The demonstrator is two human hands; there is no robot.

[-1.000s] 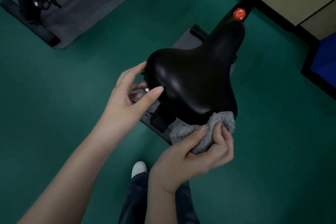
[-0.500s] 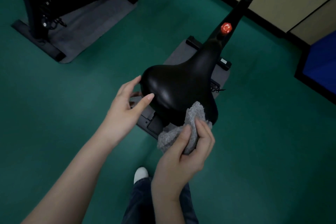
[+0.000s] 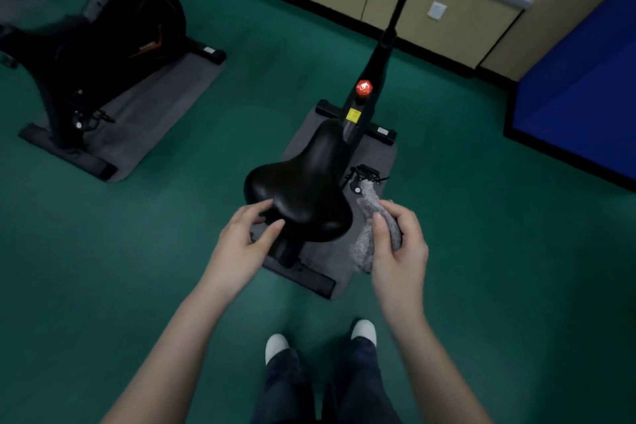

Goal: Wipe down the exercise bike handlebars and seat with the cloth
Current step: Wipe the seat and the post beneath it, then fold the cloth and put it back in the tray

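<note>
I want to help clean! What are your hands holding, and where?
The right hand grips the gray cloth around its bunched middle. The left hand only touches the seat, at its back.

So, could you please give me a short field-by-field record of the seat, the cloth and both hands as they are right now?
seat: black, glossy, above a grey mat
cloth: grey, bunched, beside the seat's right edge; contact with the seat unclear
right hand: grips the cloth
left hand: fingers loosely spread at the seat's rear left edge, holding nothing
second bike: upper left, on its own mat
</note>
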